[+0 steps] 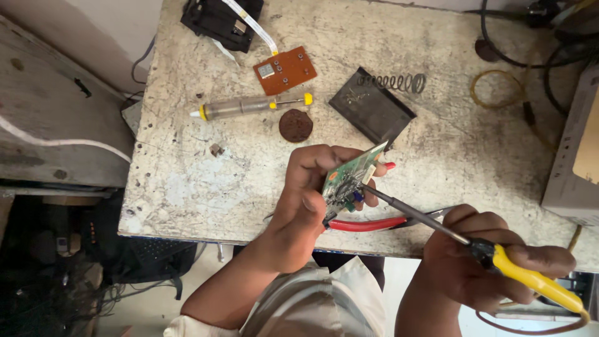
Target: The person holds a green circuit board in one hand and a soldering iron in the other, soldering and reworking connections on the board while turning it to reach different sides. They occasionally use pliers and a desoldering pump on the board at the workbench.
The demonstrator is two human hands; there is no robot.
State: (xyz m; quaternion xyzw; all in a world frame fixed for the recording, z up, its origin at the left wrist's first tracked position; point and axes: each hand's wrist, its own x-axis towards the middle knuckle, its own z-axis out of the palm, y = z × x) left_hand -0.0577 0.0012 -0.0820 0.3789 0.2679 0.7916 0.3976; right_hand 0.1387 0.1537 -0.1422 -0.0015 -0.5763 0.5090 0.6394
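Note:
My left hand (309,200) holds a small green circuit board (349,176) on edge above the worn white table (206,168). In my right hand (474,262) is a soldering iron (499,256) with a yellow handle. Its metal tip reaches left and touches the components on the board. Red-handled pliers (368,223) lie on the table just under the board, partly hidden by my left hand.
Farther back lie a desoldering pump (249,106) with yellow ends, an orange circuit board (284,70), a round brown disc (295,125), a black soldering stand with a spring coil (373,106) and a black device (221,22). Black cables (518,59) and a grey box (577,156) sit at right.

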